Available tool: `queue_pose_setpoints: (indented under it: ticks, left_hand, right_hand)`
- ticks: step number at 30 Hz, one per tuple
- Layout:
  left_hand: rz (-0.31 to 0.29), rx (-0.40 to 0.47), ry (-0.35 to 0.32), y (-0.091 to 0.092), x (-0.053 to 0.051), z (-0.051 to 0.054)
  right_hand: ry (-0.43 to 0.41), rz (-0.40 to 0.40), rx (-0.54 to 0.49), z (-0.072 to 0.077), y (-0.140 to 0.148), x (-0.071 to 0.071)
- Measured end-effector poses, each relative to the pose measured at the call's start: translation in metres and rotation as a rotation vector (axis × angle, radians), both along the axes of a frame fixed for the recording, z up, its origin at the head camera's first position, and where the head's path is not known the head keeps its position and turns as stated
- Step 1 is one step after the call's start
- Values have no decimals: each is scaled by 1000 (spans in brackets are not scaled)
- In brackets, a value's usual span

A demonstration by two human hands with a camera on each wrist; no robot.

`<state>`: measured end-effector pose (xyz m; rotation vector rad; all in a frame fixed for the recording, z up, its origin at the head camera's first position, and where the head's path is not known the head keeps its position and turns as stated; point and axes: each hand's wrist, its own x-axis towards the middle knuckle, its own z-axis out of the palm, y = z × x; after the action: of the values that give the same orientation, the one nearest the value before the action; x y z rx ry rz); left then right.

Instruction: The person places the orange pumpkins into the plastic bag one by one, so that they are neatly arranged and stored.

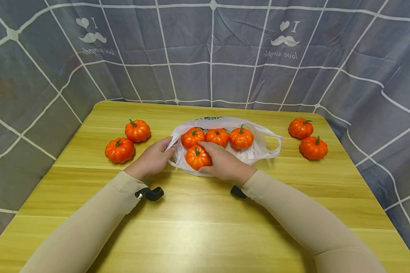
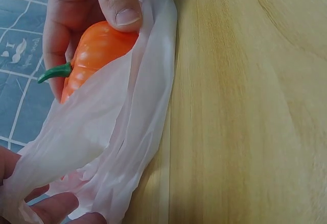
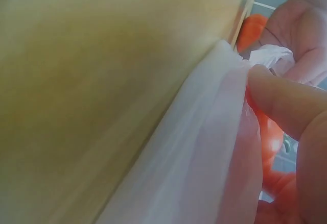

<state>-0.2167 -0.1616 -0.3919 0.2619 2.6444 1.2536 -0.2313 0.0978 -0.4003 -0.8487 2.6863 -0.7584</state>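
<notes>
While the left hand (image 1: 153, 157) grips the left edge of the white plastic bag (image 1: 264, 147), the right hand (image 1: 223, 161) has the near pumpkin (image 1: 197, 158) firmly in its grasp, thumb on the near side, fingers reaching round the far side! That pumpkin sits inside the bag's mouth, left of centre, just behind the near rim; whether its weight rests on the bottom, I can't tell. Behind it, three more pumpkins (image 1: 241, 138) line up inside, left to right. Out on the table (image 1: 198, 223), one pair (image 1: 119, 150) waits at the left and another pair (image 1: 313, 148) at the right. I'd call this step settling the gripped pumpkin among the others; the next move calls for loosening the right fingers without snagging the thin film, the left hand holding that edge wide.
</notes>
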Motion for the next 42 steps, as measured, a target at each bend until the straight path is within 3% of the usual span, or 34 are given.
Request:
queue_pose_setpoints:
  ticks: [26, 42]
  left_hand:
    - [-14, -40, 20, 0, -1, -2]
    - [-5, -19, -10, 0, -1, -4]
  right_hand:
    - [-51, -43, 33, -1, -6, -2]
    - [-36, -36, 40, 0, -4, -2]
